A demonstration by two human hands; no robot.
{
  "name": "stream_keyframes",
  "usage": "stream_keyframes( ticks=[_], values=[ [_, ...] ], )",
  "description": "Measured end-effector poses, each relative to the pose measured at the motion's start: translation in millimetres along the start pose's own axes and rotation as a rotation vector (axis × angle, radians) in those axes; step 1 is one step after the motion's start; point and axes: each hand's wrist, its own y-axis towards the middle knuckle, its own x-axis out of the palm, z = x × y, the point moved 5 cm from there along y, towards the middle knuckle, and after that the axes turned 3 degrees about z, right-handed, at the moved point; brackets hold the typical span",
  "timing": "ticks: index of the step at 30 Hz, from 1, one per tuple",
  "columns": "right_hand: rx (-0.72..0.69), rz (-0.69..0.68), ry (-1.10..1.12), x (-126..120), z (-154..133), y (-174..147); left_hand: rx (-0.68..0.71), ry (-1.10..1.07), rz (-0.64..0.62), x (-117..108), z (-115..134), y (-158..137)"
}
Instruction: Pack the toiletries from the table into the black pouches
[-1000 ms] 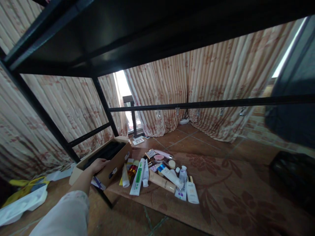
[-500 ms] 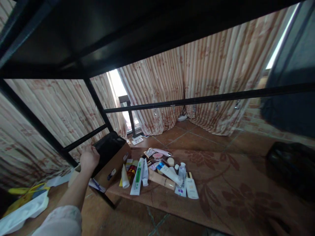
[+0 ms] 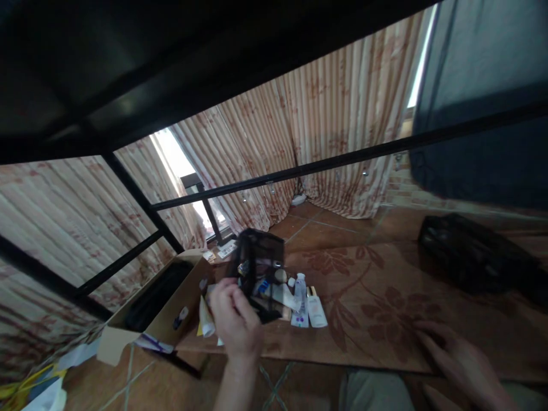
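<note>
My left hand [image 3: 237, 319] is closed on a black see-through mesh pouch [image 3: 268, 251], held up over the left part of the cloth-covered bench [image 3: 342, 342]. Behind and beside the pouch lie cosmetics, partly hidden: a cream tube [image 3: 206, 319], a small clear-and-white bottle [image 3: 300, 290] and a white gold-capped bottle [image 3: 317, 311]. To the left stands an open cardboard box [image 3: 171, 314] with something black [image 3: 156, 299] inside. Near the bench's front edge my right hand [image 3: 458, 354] is open, fingers stretched out, holding nothing.
A dark bag [image 3: 475, 251] lies on the bench's right side. Overhead is a black panel [image 3: 128, 68], with a black metal bar [image 3: 325, 165] crossing behind the bench. Patterned curtains [image 3: 338, 108] hang beyond. Yellow and white packaging [image 3: 38, 382] lies at lower left.
My left hand has come away from the box and moved right, now with the mesh pouch over the cosmetics. My right hand shows more clearly, and the view has shifted right.
</note>
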Motion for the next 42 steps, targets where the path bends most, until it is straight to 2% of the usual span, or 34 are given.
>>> stream_keyframes(
  ticks=[1, 4, 7, 9, 13, 16, 19, 21, 24, 26, 29, 32, 38, 42],
  values=[
    [0.008, -0.083, 0.052, 13.7, 5.7, 5.4, 0.025, -0.061, -0.073, 19.6, 27.3, -26.5],
    [0.081, -0.107, 0.167, 28.4, 17.5, 11.1, 0.132, -0.268, -0.36, 65.3, 107.2, -102.8],
    [0.088, -0.107, 0.265, 24.6, 12.2, 7.2, 0.182, -0.495, -0.563, 76.8, 162.7, -151.1],
    [0.11, -0.088, 0.305, 19.1, 7.0, 6.2, 0.182, -0.581, -0.652, 73.8, 177.9, -161.8],
    [0.126, -0.106, 0.362, 14.6, 1.7, 9.1, 0.132, -0.679, -0.807, 67.5, 173.5, -151.7],
    [0.136, -0.107, 0.374, 15.0, 1.6, 10.6, 0.011, -0.76, -0.796, 65.4, 160.1, -137.3],
    [0.147, -0.102, 0.371, 14.9, -0.5, 9.9, -0.182, -0.77, -0.724, 71.5, 144.4, -131.8],
    [0.145, -0.095, 0.366, 12.9, -3.6, 8.8, -0.375, -0.761, -0.707, 82.0, 132.2, -135.2],
    [0.136, -0.091, 0.361, 8.8, -9.0, 5.9, -0.641, -0.724, -0.799, 100.9, 119.0, -148.4],
    [0.133, -0.089, 0.356, 6.0, -12.2, 2.8, -0.723, -0.744, -0.884, 108.2, 118.2, -156.5],
    [0.133, -0.084, 0.349, 2.3, -17.5, -6.8, -0.734, -0.814, -0.995, 109.2, 124.8, -163.8],
    [0.141, -0.058, 0.386, 0.1, -25.7, -27.3, -0.653, -0.786, -1.064, 105.8, 130.2, -165.7],
    [-0.008, -0.039, 0.469, 5.5, -60.7, -85.1, -0.469, -0.587, -1.053, 107.5, 129.8, -167.7],
    [0.001, 0.028, 0.454, 3.9, -74.4, -87.9, -0.409, -0.549, -1.012, 107.0, 133.0, -172.9]
  ],
)
